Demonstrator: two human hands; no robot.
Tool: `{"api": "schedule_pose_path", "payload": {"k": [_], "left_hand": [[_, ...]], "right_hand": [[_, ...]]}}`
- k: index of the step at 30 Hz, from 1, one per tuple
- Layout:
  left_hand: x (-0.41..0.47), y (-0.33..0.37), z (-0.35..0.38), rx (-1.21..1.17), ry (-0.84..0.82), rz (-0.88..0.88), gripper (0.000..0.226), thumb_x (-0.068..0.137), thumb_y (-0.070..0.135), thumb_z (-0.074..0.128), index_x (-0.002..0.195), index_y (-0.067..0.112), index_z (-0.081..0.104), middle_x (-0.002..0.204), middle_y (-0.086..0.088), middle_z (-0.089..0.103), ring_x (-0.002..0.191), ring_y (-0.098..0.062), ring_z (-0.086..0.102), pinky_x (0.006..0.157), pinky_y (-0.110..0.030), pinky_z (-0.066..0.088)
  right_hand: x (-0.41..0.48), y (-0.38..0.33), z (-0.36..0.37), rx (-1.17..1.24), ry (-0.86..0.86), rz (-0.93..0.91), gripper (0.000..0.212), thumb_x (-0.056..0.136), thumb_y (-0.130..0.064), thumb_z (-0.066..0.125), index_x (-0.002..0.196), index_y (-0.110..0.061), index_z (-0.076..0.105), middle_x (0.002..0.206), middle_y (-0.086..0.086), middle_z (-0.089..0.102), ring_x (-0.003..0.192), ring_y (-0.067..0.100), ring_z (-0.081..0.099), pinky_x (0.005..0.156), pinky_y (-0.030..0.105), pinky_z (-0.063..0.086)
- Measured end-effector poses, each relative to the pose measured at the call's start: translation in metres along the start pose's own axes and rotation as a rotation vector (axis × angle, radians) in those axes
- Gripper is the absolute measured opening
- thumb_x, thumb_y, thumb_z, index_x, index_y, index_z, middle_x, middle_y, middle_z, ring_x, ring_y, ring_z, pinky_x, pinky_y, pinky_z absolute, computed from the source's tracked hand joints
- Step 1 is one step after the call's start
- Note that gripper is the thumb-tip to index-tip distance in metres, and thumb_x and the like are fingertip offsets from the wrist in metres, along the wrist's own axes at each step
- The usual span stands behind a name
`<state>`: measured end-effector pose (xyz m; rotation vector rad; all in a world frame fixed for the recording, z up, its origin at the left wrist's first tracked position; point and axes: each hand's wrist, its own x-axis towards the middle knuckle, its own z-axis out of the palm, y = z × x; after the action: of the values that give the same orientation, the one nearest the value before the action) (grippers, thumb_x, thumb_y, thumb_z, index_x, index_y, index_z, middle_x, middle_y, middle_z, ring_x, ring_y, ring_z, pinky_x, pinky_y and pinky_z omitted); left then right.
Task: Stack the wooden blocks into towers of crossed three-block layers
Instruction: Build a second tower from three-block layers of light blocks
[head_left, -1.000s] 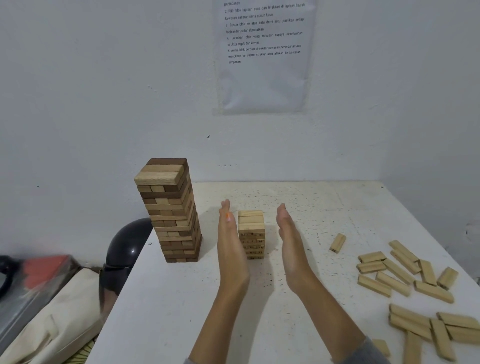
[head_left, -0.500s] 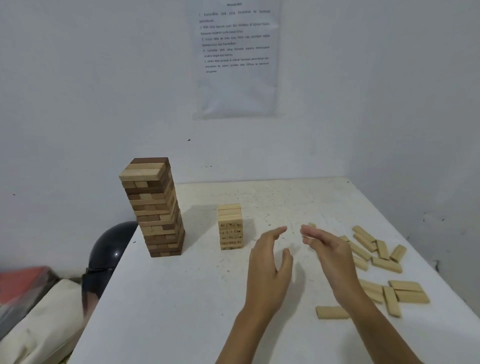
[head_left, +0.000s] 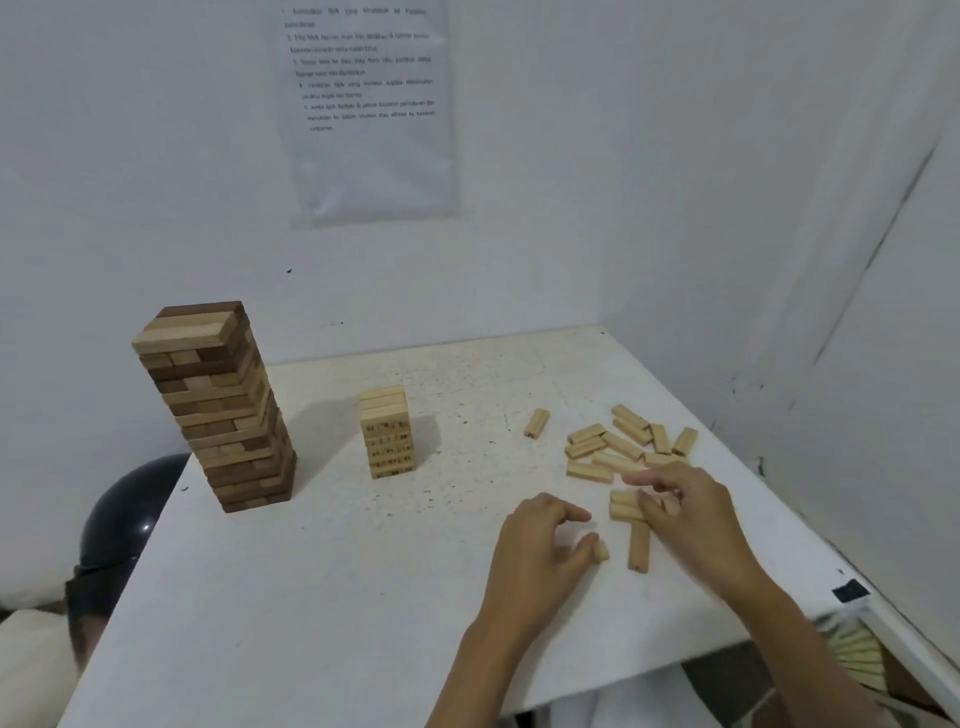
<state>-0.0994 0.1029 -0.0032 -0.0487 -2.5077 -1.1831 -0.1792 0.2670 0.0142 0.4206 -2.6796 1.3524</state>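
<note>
As my left hand (head_left: 540, 551) grips a block (head_left: 601, 551), my right hand (head_left: 691, 514) pinches a second block (head_left: 626, 512); next, I reckon, both go crosswise atop the short tower (head_left: 388, 431).

Tall tower (head_left: 218, 410): matt wood, mixed pale and dark brown blocks. Short tower (head_left: 388, 434) and loose blocks (head_left: 623, 441): pale unfinished wood. Tabletop (head_left: 322, 597): white, matt, speckled and scuffed. Helmet (head_left: 130, 514): glossy black. Wall notice (head_left: 371, 109): paper under shiny plastic.

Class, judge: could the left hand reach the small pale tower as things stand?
Probably yes: only bare table lies between the left hand and the small pale tower, though it grips a block.
</note>
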Motion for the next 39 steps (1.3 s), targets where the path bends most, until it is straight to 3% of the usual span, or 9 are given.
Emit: {"api": "schedule_pose_path", "payload": {"k": [2,4,11,18,21,25,32,35,39], "left_hand": [[0.0,-0.002,0.005,0.126,-0.053,0.03,0.031,0.087,0.037,0.065,0.111,0.018,0.068,0.108,0.007,0.061,0.103,-0.008,0.052,0.09,-0.024,0.041],[0.0,-0.004,0.01,0.227,-0.083,0.038,0.037,0.087,0.038,0.065,0.116,0.016,0.067,0.111,0.002,0.061,0.105,-0.014,0.052,0.091,-0.028,0.041],[0.002,-0.006,0.012,0.109,-0.017,0.044,0.022,0.087,0.022,0.067,0.108,0.017,0.068,0.096,0.005,0.06,0.092,-0.012,0.055,0.083,-0.026,0.044],[0.01,-0.002,0.021,-0.052,-0.005,-0.009,0.026,0.094,0.017,0.06,0.12,0.016,0.063,0.1,0.008,0.048,0.093,-0.001,0.051,0.08,-0.011,0.041],[0.016,0.008,0.025,-0.144,0.017,-0.044,0.024,0.1,0.02,0.05,0.122,0.018,0.059,0.103,0.007,0.047,0.093,0.005,0.05,0.078,-0.006,0.038],[0.025,0.018,0.03,-0.246,-0.009,-0.122,0.023,0.103,0.013,0.037,0.109,0.022,0.057,0.097,0.004,0.048,0.085,0.005,0.049,0.077,-0.005,0.035],[0.049,0.033,0.049,-0.426,-0.058,-0.173,0.019,0.101,0.016,0.044,0.104,0.018,0.062,0.106,0.002,0.057,0.096,-0.006,0.054,0.087,-0.018,0.045],[0.055,0.037,0.058,-0.451,-0.072,-0.204,0.02,0.1,0.023,0.049,0.112,0.019,0.064,0.11,0.004,0.059,0.097,-0.011,0.059,0.081,-0.019,0.048],[0.056,0.039,0.067,-0.489,-0.042,-0.234,0.021,0.097,0.024,0.055,0.115,0.02,0.065,0.107,0.004,0.063,0.091,-0.003,0.057,0.074,-0.012,0.046]], "right_hand": [[0.002,0.009,-0.004,-0.257,-0.057,-0.017,0.023,0.089,-0.015,0.066,0.111,-0.023,0.07,0.116,-0.003,0.064,0.116,0.019,0.052,0.096,0.028,0.034],[0.004,0.013,-0.005,-0.428,-0.131,-0.045,0.028,0.094,-0.026,0.061,0.121,-0.025,0.065,0.123,-0.008,0.062,0.121,0.016,0.045,0.087,0.029,0.022],[0.01,0.011,-0.007,-0.465,-0.202,-0.064,0.031,0.096,-0.022,0.058,0.126,-0.032,0.059,0.114,-0.012,0.054,0.116,0.009,0.039,0.077,0.026,0.013],[0.016,0.019,-0.002,-0.424,-0.173,-0.118,0.019,0.097,-0.021,0.056,0.112,-0.028,0.066,0.098,-0.012,0.045,0.101,0.007,0.036,0.082,0.025,0.017],[0.014,0.02,-0.005,-0.178,-0.031,-0.09,0.014,0.095,-0.023,0.059,0.105,-0.021,0.068,0.093,-0.014,0.049,0.096,0.009,0.046,0.088,0.024,0.032],[0.014,0.016,-0.025,0.159,0.08,0.104,0.012,0.097,-0.025,0.054,0.103,-0.015,0.057,0.102,0.003,0.048,0.087,0.014,0.057,0.069,0.011,0.045],[0.016,0.049,-0.05,0.176,0.012,0.191,0.023,0.099,-0.009,0.045,0.117,-0.022,0.04,0.086,0.009,0.046,0.073,0.02,0.045,0.068,0.034,0.04],[0.016,0.057,-0.054,0.152,-0.006,0.164,0.031,0.1,-0.004,0.035,0.106,-0.028,0.054,0.082,-0.003,0.042,0.072,0.01,0.043,0.071,0.026,0.037],[0.02,0.057,-0.056,-0.058,-0.094,0.147,0.026,0.096,-0.014,0.05,0.108,-0.033,0.062,0.102,-0.001,0.041,0.088,0.011,0.045,0.076,0.024,0.037]]}}
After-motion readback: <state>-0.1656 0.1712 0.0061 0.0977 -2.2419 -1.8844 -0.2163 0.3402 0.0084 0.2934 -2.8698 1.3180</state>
